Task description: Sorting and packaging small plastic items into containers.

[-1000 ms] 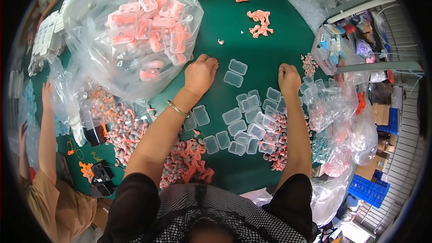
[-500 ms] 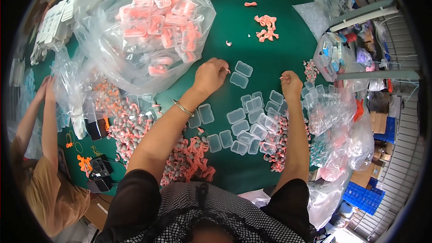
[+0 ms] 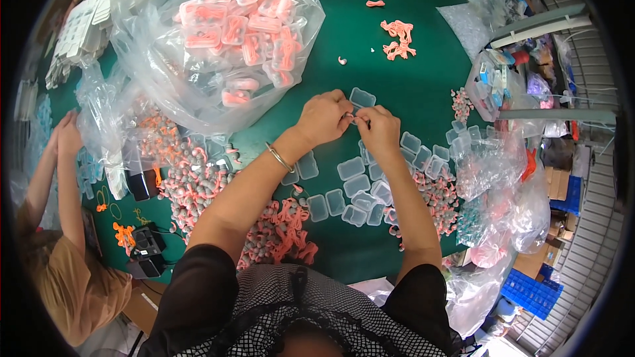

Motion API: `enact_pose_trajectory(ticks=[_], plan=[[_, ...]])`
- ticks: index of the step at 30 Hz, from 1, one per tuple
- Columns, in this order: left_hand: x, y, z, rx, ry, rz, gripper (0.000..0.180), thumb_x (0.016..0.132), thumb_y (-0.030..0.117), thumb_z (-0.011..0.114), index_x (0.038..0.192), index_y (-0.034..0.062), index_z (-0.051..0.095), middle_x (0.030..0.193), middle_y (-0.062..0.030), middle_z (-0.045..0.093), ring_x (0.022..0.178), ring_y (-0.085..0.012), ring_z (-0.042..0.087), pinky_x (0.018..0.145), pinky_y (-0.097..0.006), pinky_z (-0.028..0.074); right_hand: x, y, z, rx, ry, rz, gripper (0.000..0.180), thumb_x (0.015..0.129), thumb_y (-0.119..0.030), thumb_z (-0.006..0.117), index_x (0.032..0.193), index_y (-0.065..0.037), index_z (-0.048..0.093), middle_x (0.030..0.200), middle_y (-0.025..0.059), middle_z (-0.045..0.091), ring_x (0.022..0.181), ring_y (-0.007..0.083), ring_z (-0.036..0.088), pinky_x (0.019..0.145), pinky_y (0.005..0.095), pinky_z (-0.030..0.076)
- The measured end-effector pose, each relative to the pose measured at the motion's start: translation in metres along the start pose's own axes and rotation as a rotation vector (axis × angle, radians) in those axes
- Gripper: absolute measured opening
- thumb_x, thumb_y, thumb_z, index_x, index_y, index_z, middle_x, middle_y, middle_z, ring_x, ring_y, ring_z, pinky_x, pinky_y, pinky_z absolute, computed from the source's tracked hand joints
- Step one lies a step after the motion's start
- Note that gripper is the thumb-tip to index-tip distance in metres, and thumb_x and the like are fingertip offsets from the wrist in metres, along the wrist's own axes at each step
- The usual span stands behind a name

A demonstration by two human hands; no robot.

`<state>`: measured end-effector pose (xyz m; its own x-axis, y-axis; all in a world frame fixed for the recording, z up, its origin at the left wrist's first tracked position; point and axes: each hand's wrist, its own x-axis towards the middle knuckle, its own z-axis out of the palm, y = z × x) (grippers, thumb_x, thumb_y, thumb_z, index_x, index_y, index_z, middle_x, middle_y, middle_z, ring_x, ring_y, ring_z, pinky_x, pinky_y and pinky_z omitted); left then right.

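My left hand (image 3: 323, 118) and my right hand (image 3: 379, 129) meet over the green table (image 3: 370, 59), fingertips pinched together on a small pale piece (image 3: 351, 118) that is mostly hidden between them. Just beyond the fingers lies one small clear plastic case (image 3: 362, 98). Several more empty clear cases (image 3: 357, 186) are scattered under and around my right forearm. A metal bangle (image 3: 280, 157) sits on my left wrist. Pink and grey small parts are heaped near my left elbow (image 3: 281, 231) and beside my right forearm (image 3: 436, 193).
A big clear bag of filled pink cases (image 3: 245, 23) lies at the back left. Loose pink pieces (image 3: 397, 30) lie at the back. Crumpled plastic bags (image 3: 493, 165) crowd the right edge. Another person's arms (image 3: 63, 158) work at the left. A blue crate (image 3: 536, 291) sits lower right.
Both hands were apart, the left at the far clear cases and the right at the pile on the right. They have come together at the middle, pinching a small piece.
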<state>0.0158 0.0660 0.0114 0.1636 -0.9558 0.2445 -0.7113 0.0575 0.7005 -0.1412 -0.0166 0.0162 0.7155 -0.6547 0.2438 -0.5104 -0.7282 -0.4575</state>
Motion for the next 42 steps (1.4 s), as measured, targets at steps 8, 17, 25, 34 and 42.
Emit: enact_pose_trajectory(ticks=[8,17,25,34,42], plan=[[-0.004,-0.007,-0.005,-0.012,-0.011,0.082,0.042,0.068,0.017,0.071,0.107,0.0090,0.059,0.088,-0.0097,0.058,0.081,-0.0303,0.060,0.072,-0.041,0.048,0.026,0.017,-0.016,0.206,-0.099,0.177,0.013,0.077,-0.012,0.069,0.089,-0.007,0.067,0.078,0.0067,0.064,0.069,0.0209,0.063,0.061,0.0321,0.049],[-0.003,-0.012,0.002,-0.049,0.030,0.107,0.046,0.068,0.018,0.072,0.111,0.0084,0.058,0.087,-0.0087,0.057,0.079,-0.0293,0.059,0.070,-0.040,0.049,0.127,0.084,0.006,-0.139,0.197,0.533,0.023,0.076,-0.032,0.071,0.086,-0.011,0.066,0.080,0.0072,0.067,0.075,0.0257,0.066,0.065,0.0386,0.051],[-0.008,-0.021,0.002,-0.054,0.121,0.181,0.042,0.066,0.019,0.072,0.103,0.0067,0.059,0.082,-0.0100,0.057,0.076,-0.0306,0.059,0.068,-0.040,0.048,0.128,0.095,0.017,-0.208,0.109,0.491,0.053,0.089,-0.057,0.039,0.087,-0.012,0.067,0.081,0.0145,0.068,0.077,0.0379,0.064,0.073,0.0439,0.051],[-0.007,-0.013,0.004,-0.067,0.096,0.152,0.040,0.066,0.019,0.074,0.102,0.0073,0.060,0.085,-0.0089,0.058,0.081,-0.0293,0.060,0.070,-0.040,0.049,0.108,0.119,0.006,0.022,0.261,0.461,0.017,0.076,-0.026,0.070,0.080,-0.009,0.070,0.074,0.0072,0.069,0.069,0.0213,0.066,0.065,0.0330,0.051],[-0.005,-0.014,0.003,-0.073,0.109,0.109,0.042,0.065,0.019,0.075,0.103,0.0096,0.060,0.088,-0.0084,0.060,0.079,-0.0285,0.061,0.071,-0.039,0.049,0.028,0.027,-0.036,0.257,0.000,-0.028,0.011,0.072,-0.002,0.069,0.082,-0.006,0.066,0.081,0.0060,0.064,0.066,0.0177,0.059,0.060,0.0297,0.046]])
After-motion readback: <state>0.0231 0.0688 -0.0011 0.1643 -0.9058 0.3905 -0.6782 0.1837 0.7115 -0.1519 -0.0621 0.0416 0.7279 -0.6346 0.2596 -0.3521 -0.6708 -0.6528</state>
